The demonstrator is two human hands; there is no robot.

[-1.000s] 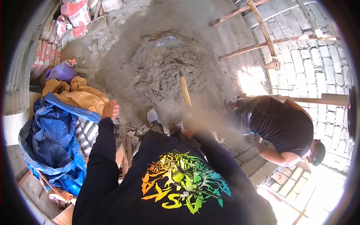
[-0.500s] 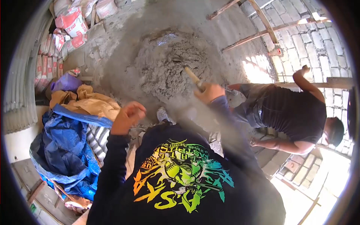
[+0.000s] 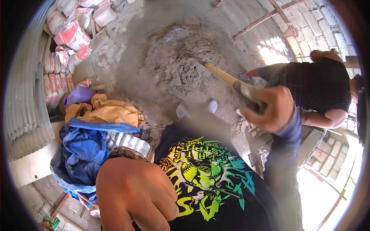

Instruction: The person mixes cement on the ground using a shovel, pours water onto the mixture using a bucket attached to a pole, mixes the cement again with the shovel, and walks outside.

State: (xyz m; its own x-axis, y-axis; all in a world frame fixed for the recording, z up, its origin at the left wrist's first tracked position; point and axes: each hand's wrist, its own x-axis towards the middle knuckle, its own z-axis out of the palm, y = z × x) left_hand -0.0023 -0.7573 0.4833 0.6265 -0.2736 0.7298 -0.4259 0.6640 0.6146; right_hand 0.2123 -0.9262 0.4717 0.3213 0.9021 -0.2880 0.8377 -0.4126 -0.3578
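My right hand (image 3: 269, 109) is closed around the dark grip end of a shovel (image 3: 221, 75), whose pale wooden shaft slants forward and left. The blade end is sunk in a heap of wet grey mortar (image 3: 185, 73) on the floor. Very near the camera, my left hand (image 3: 135, 192) is raised over the front of my printed dark shirt (image 3: 208, 169). Its fingers curl downward, with the palm and fingertips hidden, so whatever it may hold cannot be seen. A bracelet or watch band (image 3: 127, 153) circles that wrist.
A co-worker (image 3: 320, 84) in a dark shirt bends over at right, close to the block wall (image 3: 308, 29). Cement bags (image 3: 73, 36) are stacked at upper left. A blue tarp sack (image 3: 79, 154), brown paper (image 3: 111, 109) and a purple container (image 3: 79, 95) lie at left.
My left hand has come up close to the camera from beside the paper. My right hand has drawn the shovel handle right and toward me. The view has shifted; the co-worker's arm has lowered.
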